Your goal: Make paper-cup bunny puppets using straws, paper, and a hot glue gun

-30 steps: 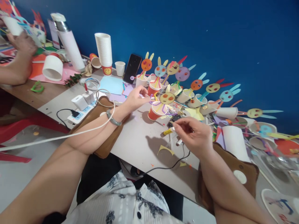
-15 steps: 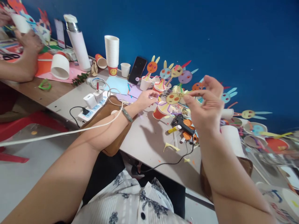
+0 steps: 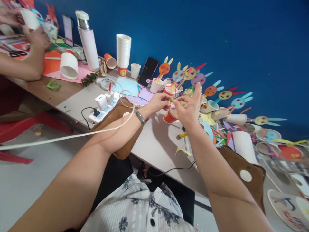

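Observation:
My left hand [image 3: 160,102] is closed in a pinch just above a red paper cup [image 3: 169,117]. My right hand [image 3: 189,109] meets it there, thumb and index finger pressed together and the other fingers raised. What either pinch holds is hidden or too small to name. A yellow paper face [image 3: 183,104] shows in part behind the right fingers, over the cup. Beyond the hands stand paper cups bearing rabbit faces on strips, among them an orange face [image 3: 164,69] and a blue face [image 3: 178,75].
A power strip [image 3: 105,109] with chargers and a white cable lies by my left forearm. Behind are a phone [image 3: 148,71], stacked cups [image 3: 123,54] and a thermos [image 3: 88,45]. A brown pouch [image 3: 241,161] lies right. At far left, another person's hands [image 3: 36,37] hold a white cup.
My right hand has moved left and down to meet my left hand, now covering part of the yellow face. The glue gun seen before is now mostly hidden behind my right arm.

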{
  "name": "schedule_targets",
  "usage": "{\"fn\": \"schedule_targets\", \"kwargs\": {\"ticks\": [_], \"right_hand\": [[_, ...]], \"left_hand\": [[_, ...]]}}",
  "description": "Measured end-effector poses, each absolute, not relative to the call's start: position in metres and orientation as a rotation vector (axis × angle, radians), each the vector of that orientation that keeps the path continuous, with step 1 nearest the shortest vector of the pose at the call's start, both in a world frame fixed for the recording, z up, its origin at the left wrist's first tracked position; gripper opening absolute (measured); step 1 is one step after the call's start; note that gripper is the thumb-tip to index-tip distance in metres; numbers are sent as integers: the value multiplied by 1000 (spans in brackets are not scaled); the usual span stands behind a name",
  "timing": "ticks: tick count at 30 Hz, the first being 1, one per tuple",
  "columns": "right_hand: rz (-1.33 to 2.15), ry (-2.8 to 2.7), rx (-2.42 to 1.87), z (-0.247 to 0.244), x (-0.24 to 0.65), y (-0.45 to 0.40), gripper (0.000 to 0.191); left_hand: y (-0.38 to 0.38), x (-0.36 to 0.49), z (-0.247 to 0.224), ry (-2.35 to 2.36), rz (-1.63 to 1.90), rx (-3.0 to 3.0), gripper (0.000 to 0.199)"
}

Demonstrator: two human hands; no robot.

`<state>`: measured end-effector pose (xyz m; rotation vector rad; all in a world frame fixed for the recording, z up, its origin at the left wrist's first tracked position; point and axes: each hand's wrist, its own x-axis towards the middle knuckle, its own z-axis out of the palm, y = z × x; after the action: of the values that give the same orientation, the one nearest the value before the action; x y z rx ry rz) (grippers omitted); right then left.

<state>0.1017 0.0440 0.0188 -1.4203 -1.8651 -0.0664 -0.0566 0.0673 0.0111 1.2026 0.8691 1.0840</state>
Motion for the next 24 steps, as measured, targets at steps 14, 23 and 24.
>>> {"fn": "schedule_targets", "kwargs": {"ticks": [14,23,24], "right_hand": [[-115,-1793,-1564,26,79,36,15],[-201,-1790,-1489,16,84,45,13],[-203,-1788,-1483,15,84,45,14]], "left_hand": [[76,-56,1,713,1057,1119,19],[71,-57,7,783,1064,1131,13],[71,-56,8,784,1066,1130,13]]}}
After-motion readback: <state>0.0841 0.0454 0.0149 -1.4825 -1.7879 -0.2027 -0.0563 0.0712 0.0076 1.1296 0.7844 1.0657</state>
